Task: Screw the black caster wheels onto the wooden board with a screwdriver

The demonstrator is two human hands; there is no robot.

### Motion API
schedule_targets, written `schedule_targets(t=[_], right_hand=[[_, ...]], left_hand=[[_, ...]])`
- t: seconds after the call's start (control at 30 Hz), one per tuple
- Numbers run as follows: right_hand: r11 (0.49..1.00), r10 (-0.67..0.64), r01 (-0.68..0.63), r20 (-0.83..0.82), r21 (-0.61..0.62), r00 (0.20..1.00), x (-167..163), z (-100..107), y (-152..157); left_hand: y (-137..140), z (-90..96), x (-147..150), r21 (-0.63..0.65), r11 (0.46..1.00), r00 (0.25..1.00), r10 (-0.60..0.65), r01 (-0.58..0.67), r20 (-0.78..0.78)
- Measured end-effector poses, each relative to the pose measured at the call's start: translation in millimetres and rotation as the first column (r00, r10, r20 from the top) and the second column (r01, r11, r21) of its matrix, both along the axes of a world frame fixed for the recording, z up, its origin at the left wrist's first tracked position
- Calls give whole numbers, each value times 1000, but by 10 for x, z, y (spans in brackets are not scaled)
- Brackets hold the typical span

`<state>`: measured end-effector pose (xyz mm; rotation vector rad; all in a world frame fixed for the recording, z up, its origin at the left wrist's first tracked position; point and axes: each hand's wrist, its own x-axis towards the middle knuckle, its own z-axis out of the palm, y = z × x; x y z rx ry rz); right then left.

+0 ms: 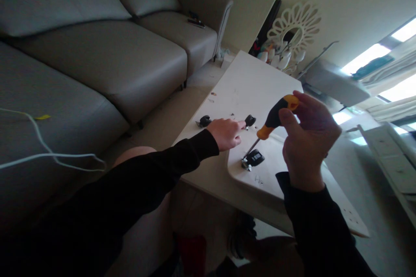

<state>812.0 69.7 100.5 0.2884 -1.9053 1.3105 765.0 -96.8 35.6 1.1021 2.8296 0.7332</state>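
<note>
We see a white board point(236, 165) with a round corner on a big white table point(248, 78), and one black wheel point(255, 158) sits on the board, near its corner. Our right hand point(307, 138) wraps around the fat end of a screwdriver point(274, 114), and its tip points down at the shiny metal part point(246, 165) of that wheel. Our left hand point(226, 134) is half curled, with one finger reaching to a second wheel point(250, 120), and we cannot tell if it pinches anything. A third wheel point(204, 121) is just past that hand, on its other side. We think the work is only part way along: the wheel under the tool looks in its spot, but the two others have no tool at them, so some work seems left there. We cannot tell if any screw is tight, or if the wheels near the left hand are stuck down or loose. The tip is too small and dim to show whether it sits in a screw. Our left hand hides some of the table and whatever is under its palm. Our right hand and sleeve cover more of the board.
</note>
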Motion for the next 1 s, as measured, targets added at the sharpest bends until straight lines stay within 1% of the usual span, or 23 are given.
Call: schedule_targets(t=[0.33,0.47,0.6,0.77,0.93,1.0], right_hand=[[1000,-25,25,18,-14,1000,9,15,-16],[998,-56,55,34,36,998,51,42,-57],[989,-92,86,44,124,995,104,73,-118],[988,-75,70,31,140,997,145,98,-168],[975,-104,97,27,201,994,159,112,-181],[977,-95,88,28,194,995,168,120,-198]], left_hand=[[2,24,11,-3,1000,1000,-2,2,15],[7,43,13,-10,1000,1000,4,-4,11],[13,69,12,-11,1000,1000,0,0,11],[18,84,12,-9,1000,1000,3,-3,24],[14,95,14,-19,1000,999,6,-6,37],[14,100,13,-21,1000,999,7,-6,41]])
